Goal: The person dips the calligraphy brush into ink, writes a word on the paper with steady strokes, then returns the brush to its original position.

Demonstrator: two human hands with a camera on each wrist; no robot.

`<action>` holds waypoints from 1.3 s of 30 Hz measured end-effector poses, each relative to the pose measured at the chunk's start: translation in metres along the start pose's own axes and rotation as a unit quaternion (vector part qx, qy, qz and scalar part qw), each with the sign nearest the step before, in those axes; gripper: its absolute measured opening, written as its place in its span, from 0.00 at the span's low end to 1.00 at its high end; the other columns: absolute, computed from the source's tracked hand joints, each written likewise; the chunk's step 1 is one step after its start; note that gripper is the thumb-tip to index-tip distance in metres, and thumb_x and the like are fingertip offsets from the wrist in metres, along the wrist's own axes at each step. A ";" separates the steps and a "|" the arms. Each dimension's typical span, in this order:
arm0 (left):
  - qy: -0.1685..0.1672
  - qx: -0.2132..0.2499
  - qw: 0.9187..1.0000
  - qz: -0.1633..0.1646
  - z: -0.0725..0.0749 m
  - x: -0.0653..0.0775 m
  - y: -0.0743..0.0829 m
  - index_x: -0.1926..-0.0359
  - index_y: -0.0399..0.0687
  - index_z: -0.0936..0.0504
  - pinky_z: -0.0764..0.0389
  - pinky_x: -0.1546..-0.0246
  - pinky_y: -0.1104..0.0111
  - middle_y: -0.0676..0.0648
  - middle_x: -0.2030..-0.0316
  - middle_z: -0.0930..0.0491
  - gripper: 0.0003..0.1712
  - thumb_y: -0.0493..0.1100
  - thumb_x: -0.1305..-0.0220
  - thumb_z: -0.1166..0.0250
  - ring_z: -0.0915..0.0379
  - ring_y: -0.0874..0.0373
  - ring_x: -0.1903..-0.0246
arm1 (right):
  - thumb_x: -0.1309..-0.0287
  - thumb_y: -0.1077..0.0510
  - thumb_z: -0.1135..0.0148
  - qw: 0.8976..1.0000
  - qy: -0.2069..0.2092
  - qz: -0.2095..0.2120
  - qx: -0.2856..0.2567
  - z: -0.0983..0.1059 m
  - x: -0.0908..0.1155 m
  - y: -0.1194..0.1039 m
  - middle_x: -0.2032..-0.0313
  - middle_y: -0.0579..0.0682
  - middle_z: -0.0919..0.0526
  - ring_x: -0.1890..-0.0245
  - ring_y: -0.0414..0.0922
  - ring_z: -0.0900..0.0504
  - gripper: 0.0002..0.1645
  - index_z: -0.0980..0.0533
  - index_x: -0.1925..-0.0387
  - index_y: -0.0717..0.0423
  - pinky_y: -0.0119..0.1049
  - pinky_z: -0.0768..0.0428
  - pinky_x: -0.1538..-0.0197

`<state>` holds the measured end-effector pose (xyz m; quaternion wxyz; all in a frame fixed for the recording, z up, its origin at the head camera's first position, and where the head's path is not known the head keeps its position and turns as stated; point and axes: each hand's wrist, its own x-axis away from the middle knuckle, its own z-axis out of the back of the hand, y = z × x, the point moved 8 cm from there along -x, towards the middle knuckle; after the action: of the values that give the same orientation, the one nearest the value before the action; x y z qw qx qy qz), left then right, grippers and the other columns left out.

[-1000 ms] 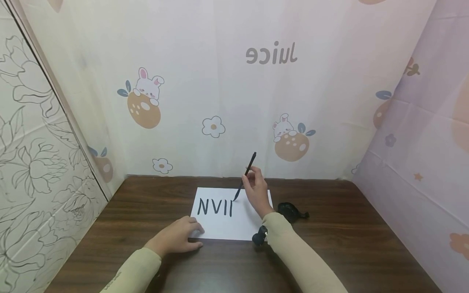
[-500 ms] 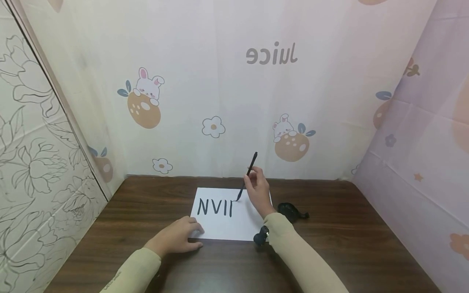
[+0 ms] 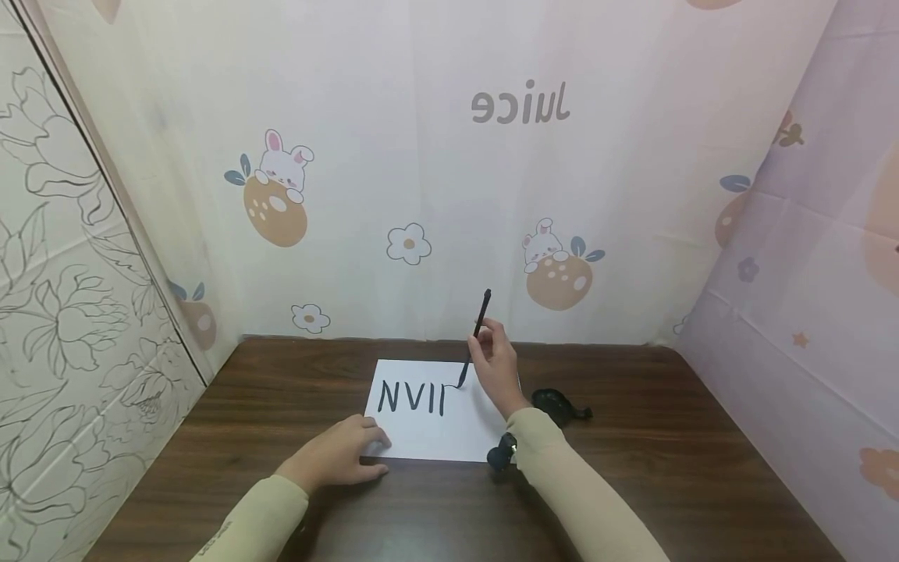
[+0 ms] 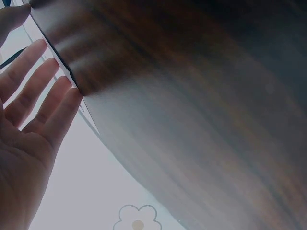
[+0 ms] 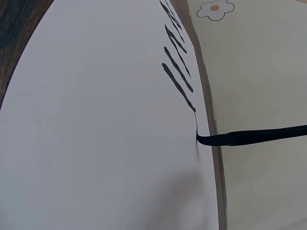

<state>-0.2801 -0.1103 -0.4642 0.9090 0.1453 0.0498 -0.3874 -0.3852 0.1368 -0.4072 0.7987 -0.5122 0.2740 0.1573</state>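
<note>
A white sheet of paper (image 3: 435, 445) lies on the table with black painted strokes reading like "NVII" across its upper half. My right hand (image 3: 497, 371) pinches a slim black writing brush (image 3: 481, 316), its handle leaning up toward the wall. In the right wrist view the brush tip (image 5: 206, 140) is bent against the paper, at the end of a thin line from the top of the last upright stroke (image 5: 178, 87). My left hand (image 3: 337, 453) rests at the sheet's lower left corner, fingers on the paper and thumb on the wood; the left wrist view shows its fingers extended.
Right of the sheet sits a black, shallow dish-like object (image 3: 553, 407) with a short stub, partly behind the right sleeve. A small black round device (image 3: 500, 454) is at the right wrist. The brown wooden table (image 3: 632, 453) ends at a printed curtain (image 3: 365, 172).
My right hand has moved slightly right with the brush. A thin line now runs right from the top of the last upright stroke. My left hand has stayed in place.
</note>
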 end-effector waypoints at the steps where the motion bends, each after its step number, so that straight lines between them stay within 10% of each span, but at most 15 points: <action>1: 0.000 0.001 1.000 0.000 0.000 0.000 0.000 0.56 0.50 0.14 0.21 0.58 0.63 0.55 0.60 0.19 0.16 0.53 0.41 0.27 0.27 0.61 0.60 | 0.29 0.58 0.42 1.000 -0.001 0.001 0.000 0.000 0.000 0.000 0.61 0.51 0.22 0.58 0.45 0.22 0.19 0.32 0.40 0.51 0.44 0.19 0.52; 23: 0.002 -0.001 1.000 -0.004 0.002 0.000 0.001 0.56 0.50 0.14 0.21 0.58 0.63 0.55 0.60 0.19 0.16 0.53 0.41 0.27 0.26 0.61 0.61 | 0.30 0.61 0.40 1.000 -0.001 0.017 0.001 0.004 0.000 -0.001 0.63 0.52 0.22 0.62 0.46 0.23 0.21 0.32 0.39 0.62 0.44 0.19 0.56; 39: -0.006 0.000 1.000 0.007 -0.003 0.000 -0.003 0.56 0.51 0.14 0.21 0.57 0.64 0.55 0.60 0.19 0.17 0.54 0.41 0.28 0.27 0.62 0.60 | 0.31 0.60 0.40 1.000 -0.010 0.006 0.005 0.001 0.002 0.000 0.65 0.49 0.24 0.66 0.44 0.24 0.19 0.31 0.41 0.51 0.37 0.21 0.60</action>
<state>-0.2817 -0.1113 -0.4677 0.9118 0.1438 0.0433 -0.3823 -0.3838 0.1378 -0.4078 0.8028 -0.5052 0.2696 0.1659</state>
